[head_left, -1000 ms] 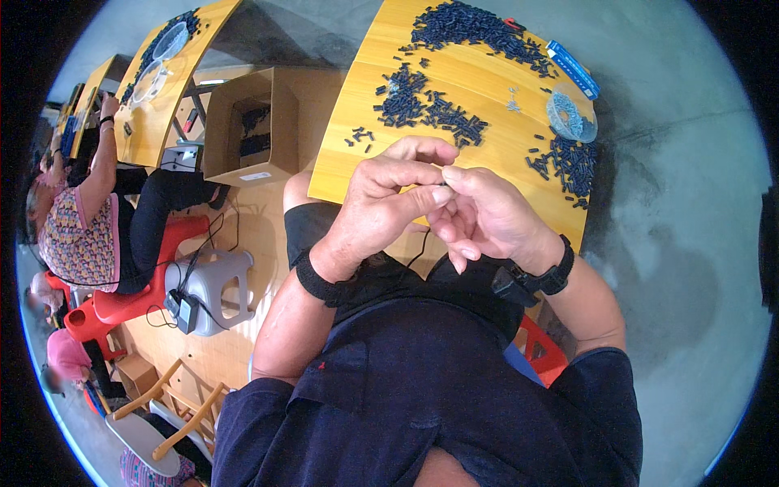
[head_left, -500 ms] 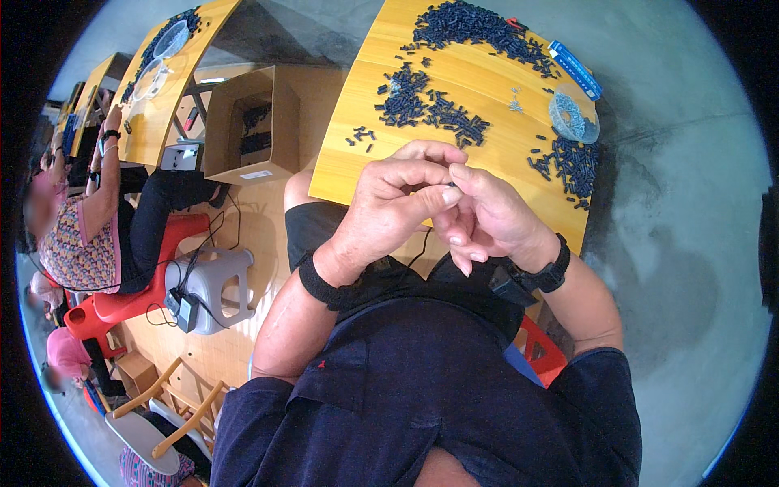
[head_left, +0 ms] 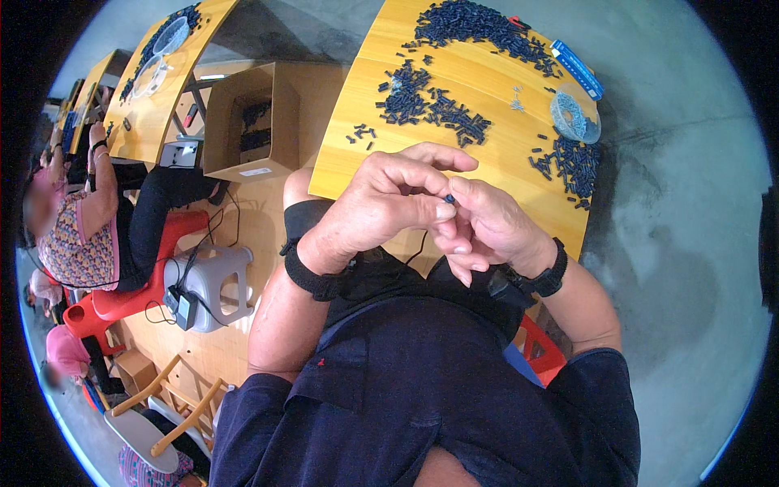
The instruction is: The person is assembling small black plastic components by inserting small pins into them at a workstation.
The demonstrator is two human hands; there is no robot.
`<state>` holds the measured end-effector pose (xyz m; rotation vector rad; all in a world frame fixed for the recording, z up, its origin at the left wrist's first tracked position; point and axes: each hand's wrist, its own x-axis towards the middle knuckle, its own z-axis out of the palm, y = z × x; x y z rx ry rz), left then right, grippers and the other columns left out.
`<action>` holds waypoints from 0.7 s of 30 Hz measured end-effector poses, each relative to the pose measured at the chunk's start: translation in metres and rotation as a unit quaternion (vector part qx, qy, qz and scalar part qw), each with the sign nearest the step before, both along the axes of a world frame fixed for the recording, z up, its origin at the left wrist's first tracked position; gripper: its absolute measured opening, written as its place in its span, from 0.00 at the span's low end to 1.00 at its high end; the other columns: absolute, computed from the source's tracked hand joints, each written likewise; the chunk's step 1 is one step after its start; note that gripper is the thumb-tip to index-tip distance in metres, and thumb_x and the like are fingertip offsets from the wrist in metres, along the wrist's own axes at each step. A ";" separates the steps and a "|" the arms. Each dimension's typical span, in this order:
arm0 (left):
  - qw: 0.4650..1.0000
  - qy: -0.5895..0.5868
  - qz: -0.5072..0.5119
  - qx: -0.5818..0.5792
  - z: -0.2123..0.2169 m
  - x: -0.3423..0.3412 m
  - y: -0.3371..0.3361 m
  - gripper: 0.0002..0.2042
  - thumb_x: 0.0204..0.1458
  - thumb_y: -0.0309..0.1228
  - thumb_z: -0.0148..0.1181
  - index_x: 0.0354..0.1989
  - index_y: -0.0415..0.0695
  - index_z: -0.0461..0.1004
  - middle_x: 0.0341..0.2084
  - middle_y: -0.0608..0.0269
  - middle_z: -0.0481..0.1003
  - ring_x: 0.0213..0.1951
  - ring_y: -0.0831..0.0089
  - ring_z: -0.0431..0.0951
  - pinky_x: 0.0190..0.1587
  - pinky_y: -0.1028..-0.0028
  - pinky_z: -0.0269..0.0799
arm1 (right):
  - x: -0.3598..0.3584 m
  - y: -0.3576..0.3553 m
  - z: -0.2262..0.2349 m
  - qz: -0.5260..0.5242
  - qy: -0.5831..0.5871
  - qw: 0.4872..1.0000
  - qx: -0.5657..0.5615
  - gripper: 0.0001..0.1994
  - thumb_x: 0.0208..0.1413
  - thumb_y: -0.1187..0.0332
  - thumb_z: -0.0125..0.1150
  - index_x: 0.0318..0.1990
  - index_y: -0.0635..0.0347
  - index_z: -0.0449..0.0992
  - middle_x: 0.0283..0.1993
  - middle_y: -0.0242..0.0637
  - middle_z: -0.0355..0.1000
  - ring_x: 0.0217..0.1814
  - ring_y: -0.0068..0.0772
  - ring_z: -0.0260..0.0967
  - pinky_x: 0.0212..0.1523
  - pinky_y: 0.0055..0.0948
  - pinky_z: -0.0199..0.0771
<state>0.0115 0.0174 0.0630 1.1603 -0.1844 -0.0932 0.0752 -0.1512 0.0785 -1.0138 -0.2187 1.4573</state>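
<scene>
Above my lap, at the near edge of the table, my two hands meet fingertip to fingertip. A small black piece [head_left: 449, 199] shows between them, mostly covered by the fingers. My left hand [head_left: 388, 201] pinches it between thumb and bent forefinger. From the other side, the thumb and fingers of my right hand [head_left: 497, 217] close on it too, the lower fingers curled. Just beyond the hands lies a loose heap of short black cylindrical parts [head_left: 410, 101]. A clear plastic bowl [head_left: 591, 130] with small pale pieces in it stands to the right.
A larger heap of black parts [head_left: 466, 28] covers the far table, near a blue box [head_left: 577, 71]. More black parts [head_left: 574, 166] lie at the right edge. To the left are an open cardboard box [head_left: 284, 122], a grey stool [head_left: 215, 280] and a person at another table [head_left: 150, 134].
My hands have shifted slightly and the fingers have turned, so the black piece shows more clearly between them. The person at the left has drawn an arm back a little.
</scene>
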 end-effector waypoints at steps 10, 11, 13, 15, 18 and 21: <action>0.999 0.046 0.002 0.022 0.005 -0.004 -0.005 0.09 0.43 0.15 0.58 0.33 0.36 0.79 0.44 0.54 0.74 0.43 0.73 0.74 0.46 0.75 0.69 | -0.012 0.000 -0.007 -0.044 0.096 0.994 0.001 0.22 0.61 0.46 0.41 0.23 0.54 0.59 0.13 0.24 0.52 0.06 0.18 0.54 0.12 0.30 0.74; 0.999 0.046 0.001 0.023 0.004 -0.005 -0.003 0.09 0.43 0.15 0.58 0.33 0.36 0.79 0.44 0.54 0.74 0.43 0.73 0.74 0.46 0.75 0.69 | -0.014 0.000 -0.007 -0.059 0.103 0.993 0.009 0.22 0.61 0.47 0.41 0.23 0.53 0.58 0.13 0.23 0.51 0.06 0.17 0.53 0.13 0.31 0.75; 0.997 0.067 -0.029 -0.003 0.005 -0.006 0.000 0.08 0.44 0.17 0.60 0.34 0.37 0.79 0.47 0.53 0.73 0.46 0.69 0.74 0.50 0.72 0.69 | -0.021 0.000 -0.009 -0.074 0.126 0.989 0.035 0.21 0.61 0.49 0.41 0.24 0.55 0.59 0.14 0.23 0.50 0.07 0.17 0.53 0.13 0.32 0.75; 0.998 0.053 -0.025 0.012 0.008 -0.008 -0.001 0.07 0.45 0.18 0.60 0.33 0.38 0.78 0.46 0.54 0.73 0.45 0.70 0.74 0.48 0.72 0.70 | -0.027 0.001 -0.009 -0.096 0.031 0.992 0.076 0.21 0.62 0.49 0.39 0.26 0.57 0.60 0.14 0.23 0.51 0.07 0.16 0.52 0.12 0.32 0.75; 0.996 0.081 -0.028 -0.011 0.006 -0.010 -0.002 0.08 0.45 0.15 0.58 0.35 0.36 0.78 0.41 0.56 0.75 0.40 0.73 0.75 0.45 0.76 0.71 | -0.028 0.002 -0.016 -0.096 -0.031 0.993 0.068 0.24 0.63 0.46 0.33 0.28 0.58 0.61 0.15 0.24 0.51 0.08 0.17 0.53 0.15 0.30 0.75; 0.993 0.115 -0.007 0.014 -0.004 -0.012 -0.008 0.06 0.48 0.20 0.59 0.35 0.37 0.78 0.44 0.55 0.74 0.42 0.71 0.75 0.46 0.73 0.71 | -0.023 -0.001 -0.025 -0.101 -0.074 0.992 0.030 0.27 0.62 0.43 0.29 0.27 0.58 0.61 0.15 0.26 0.52 0.10 0.18 0.55 0.17 0.29 0.75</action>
